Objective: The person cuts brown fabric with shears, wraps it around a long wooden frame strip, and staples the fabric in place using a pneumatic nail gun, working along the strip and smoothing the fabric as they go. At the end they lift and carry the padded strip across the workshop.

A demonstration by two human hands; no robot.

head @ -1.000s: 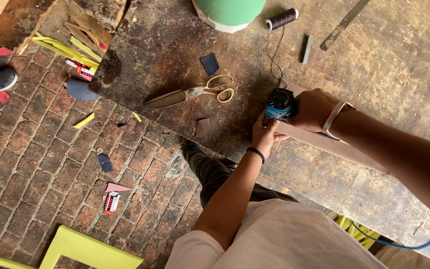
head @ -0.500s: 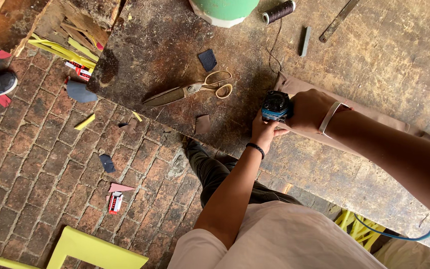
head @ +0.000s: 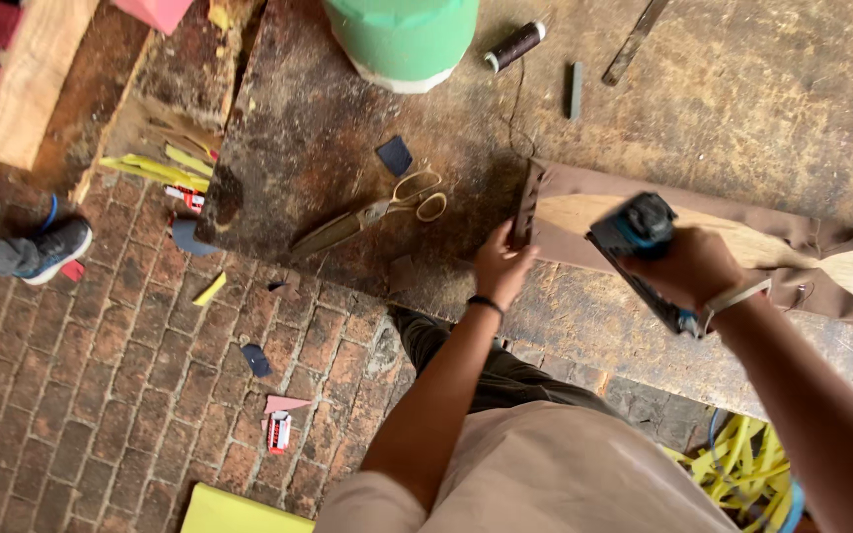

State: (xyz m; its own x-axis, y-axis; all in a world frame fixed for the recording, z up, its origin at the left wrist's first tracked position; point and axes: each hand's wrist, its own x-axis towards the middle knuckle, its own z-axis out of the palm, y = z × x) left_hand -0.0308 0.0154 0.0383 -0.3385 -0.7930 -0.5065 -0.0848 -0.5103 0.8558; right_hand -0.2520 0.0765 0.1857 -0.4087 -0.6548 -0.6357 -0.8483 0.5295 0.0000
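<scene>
Fabric [head: 703,212], brown and laid over a pale wooden panel [head: 584,212], lay along the near side of the worn worktop [head: 742,89], its folded end toward the scissors [head: 372,212]. The left hand [head: 503,265] pressed that end down, its fingers [head: 517,235] spread narrowly over the dark edge where cloth wrapped the wood, thumb toward the worktop's front. The right hand [head: 688,268] was wrapped tight around a black and blue power tool [head: 639,247], apparently a stapler or tacker, its head raised just above the panel and a little to the right of the left hand.

Judging from this, the step called for keeping the cloth taut and flat before the tool came down: the holding fingers should have pulled the fold snug and stayed clear of the tool's nose, which hovered near them but not touching. Setting the nose square on the fold, not tilted, would likely have given a clean fix. Whether the tool touched the fabric could not be told.

Beyond lay a spool of dark thread [head: 515,45], a green tub [head: 402,39], and scraps on the brick floor [head: 101,375].
</scene>
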